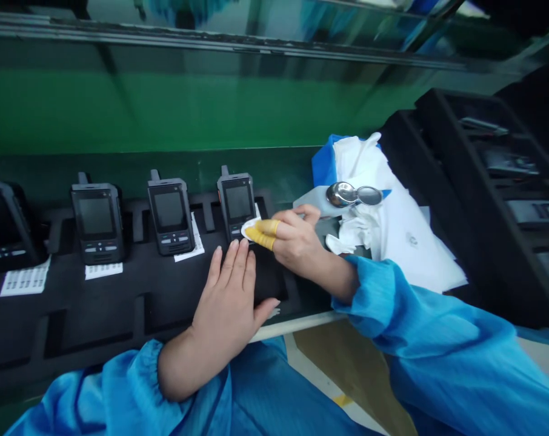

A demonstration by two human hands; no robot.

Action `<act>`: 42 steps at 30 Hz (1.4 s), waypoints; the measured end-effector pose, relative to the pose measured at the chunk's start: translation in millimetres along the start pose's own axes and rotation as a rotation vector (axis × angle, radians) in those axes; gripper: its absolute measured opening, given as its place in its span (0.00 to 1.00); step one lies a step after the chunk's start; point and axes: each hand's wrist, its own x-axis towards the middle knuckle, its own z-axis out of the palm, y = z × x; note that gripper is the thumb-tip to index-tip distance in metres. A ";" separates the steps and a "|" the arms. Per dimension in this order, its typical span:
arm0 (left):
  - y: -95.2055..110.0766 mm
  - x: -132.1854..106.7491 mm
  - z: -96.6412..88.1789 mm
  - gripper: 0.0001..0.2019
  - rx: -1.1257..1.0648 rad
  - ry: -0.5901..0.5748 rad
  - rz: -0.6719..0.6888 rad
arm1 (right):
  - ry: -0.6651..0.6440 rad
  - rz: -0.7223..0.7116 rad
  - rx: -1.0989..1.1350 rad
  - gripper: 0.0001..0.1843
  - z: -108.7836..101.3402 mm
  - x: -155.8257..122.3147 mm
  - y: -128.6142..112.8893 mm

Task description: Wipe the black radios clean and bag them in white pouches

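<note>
My right hand, with yellow finger cots on two fingers, pinches a folded white wipe against the lower front of a handheld radio with a screen and stubby antenna. My left hand lies flat, fingers stretched out, its fingertips at the bottom edge of that radio. To the left, three similar radios lie in a row: one near, a second farther off, and a third at the left edge. Printed white label sheets stick out from under them. All rest on a black slotted tray.
Right of my hands stand a white bottle with an open metal cap, a blue box of white wipes and crumpled wipes. Stacked black trays hold more parts at far right. A green panel rises behind.
</note>
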 end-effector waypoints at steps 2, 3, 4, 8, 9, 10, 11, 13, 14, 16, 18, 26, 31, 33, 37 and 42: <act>-0.8 -2.1 -3.7 0.28 -0.003 0.037 0.015 | -0.003 -0.051 -0.008 0.19 -4.8 -8.3 -6.2; -1.4 -4.1 -6.3 0.25 -0.007 0.060 0.029 | -0.019 -0.067 -0.004 0.19 -7.0 -9.0 -8.0; -2.3 -6.6 -9.3 0.23 -0.014 0.083 0.041 | -0.036 -0.071 -0.002 0.18 -8.9 -7.5 -8.9; -8.2 -20.3 -21.9 0.18 -0.060 0.171 0.058 | -0.004 0.066 -0.054 0.18 -7.8 18.2 -4.3; -10.8 -24.1 -24.5 0.17 -0.066 0.190 0.051 | 0.009 0.125 -0.060 0.18 -5.2 26.9 -2.2; -14.2 -28.0 -26.8 0.16 -0.067 0.205 0.046 | 0.012 0.176 -0.059 0.18 -1.9 34.8 -0.2; -18.4 -32.1 -28.8 0.15 -0.064 0.214 0.042 | 0.006 0.212 -0.054 0.18 1.5 41.0 1.2; -29.2 -41.0 -32.1 0.14 -0.043 0.217 0.025 | -0.008 0.220 -0.057 0.18 6.7 45.3 0.4; -35.6 -45.6 -33.5 0.13 -0.029 0.215 0.013 | -0.009 0.180 -0.064 0.18 7.6 43.1 -2.1; -48.8 -54.5 -35.7 0.12 -0.006 0.216 -0.019 | 0.000 0.029 -0.069 0.18 5.0 32.8 -10.8; -60.0 -60.7 -36.8 0.12 0.007 0.232 -0.040 | 0.028 -0.133 -0.059 0.19 -1.6 22.1 -21.4; -67.2 -52.6 -29.0 0.23 0.042 0.142 -0.052 | 0.043 0.066 -0.008 0.20 3.2 95.5 -41.4; -66.6 -53.2 -25.0 0.25 0.052 0.113 -0.077 | -0.007 0.008 0.034 0.22 27.0 142.3 -51.7; -67.2 -53.8 -24.2 0.25 0.048 0.105 -0.077 | 0.014 -0.106 0.018 0.20 31.0 135.2 -56.8; -67.2 -53.5 -23.1 0.25 0.034 0.093 -0.082 | 0.052 -0.396 -0.022 0.16 26.1 106.7 -65.0; -65.6 -52.6 -23.4 0.23 0.039 0.088 -0.095 | 0.053 -0.307 -0.134 0.16 23.0 120.6 -57.5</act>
